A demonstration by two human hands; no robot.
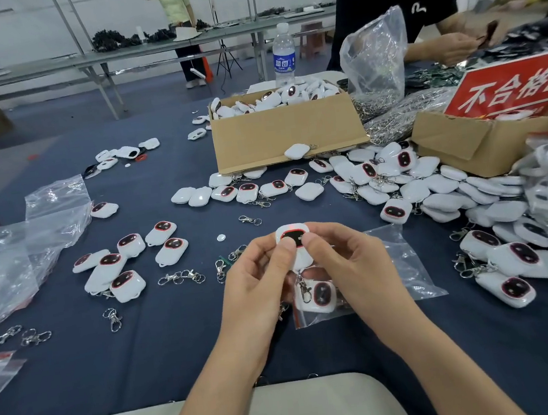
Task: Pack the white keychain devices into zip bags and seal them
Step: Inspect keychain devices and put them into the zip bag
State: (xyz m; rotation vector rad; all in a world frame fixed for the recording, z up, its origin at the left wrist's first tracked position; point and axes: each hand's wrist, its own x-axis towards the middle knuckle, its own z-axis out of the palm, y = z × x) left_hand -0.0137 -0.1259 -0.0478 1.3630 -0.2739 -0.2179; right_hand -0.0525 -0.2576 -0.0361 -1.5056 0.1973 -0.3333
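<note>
While both hands have 1 white keychain device up above the navy table, this looks like the check-it-over step, pre-bagging imo. The left hand and right hand each pinch it w/ curled fingers, thumbs pressed on the dark face, its metal clasp dangling below. Right under the hands lies a zip bag w/ a 2nd device inside; can't tell if it's sealed, the hands cover part of it. Another clear bag sits just beside the right wrist. Next move prob needs 1 hand to let go and hold a bag mouth open while the other slides the device in, clasp and all, then the zip pressed shut. More devices wait in the pile on the right and the cardboard box.
</note>
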